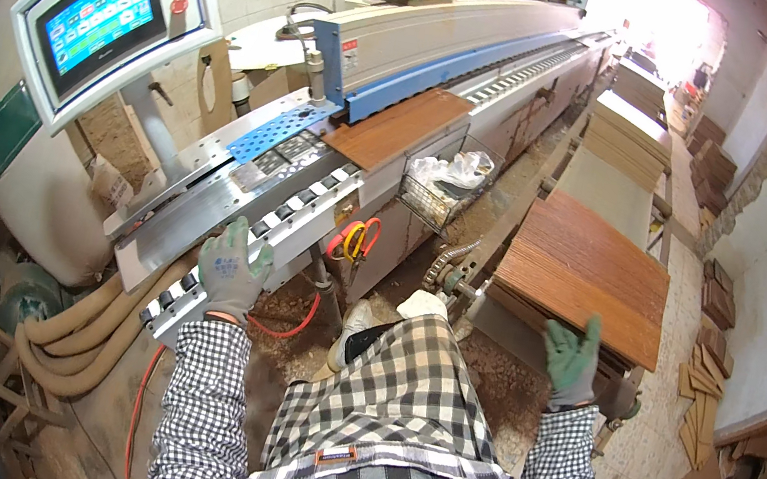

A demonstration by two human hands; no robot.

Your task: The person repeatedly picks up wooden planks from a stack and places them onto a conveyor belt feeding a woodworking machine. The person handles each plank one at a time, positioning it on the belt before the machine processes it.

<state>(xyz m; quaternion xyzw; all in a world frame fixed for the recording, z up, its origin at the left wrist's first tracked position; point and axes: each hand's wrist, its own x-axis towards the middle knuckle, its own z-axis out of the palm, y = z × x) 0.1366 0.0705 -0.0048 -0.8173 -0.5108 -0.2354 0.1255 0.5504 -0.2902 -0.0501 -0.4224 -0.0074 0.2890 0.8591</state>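
Note:
My left hand (230, 273), in a grey and green work glove, lies over the roller rail (298, 204) at the machine's near edge, fingers apart and holding nothing. My right hand (573, 359), gloved alike, is at the near edge of a stack of reddish-brown wood-grain boards (587, 270); its fingers are spread, and whether they touch the board cannot be told. Another wood-grain board (402, 128) lies flat in the machine, partly under its long beam (446, 44). Two pairs of scissors (355, 238) with red and yellow handles hang on the machine's side.
A control panel with a lit screen (102, 17) stands at the upper left. A wire basket (440, 196) with plastic bags hangs on the machine. More board stacks (625, 135) stand on the roller conveyor. Thick hoses (83, 349) and a red air line (140, 412) run along the floor.

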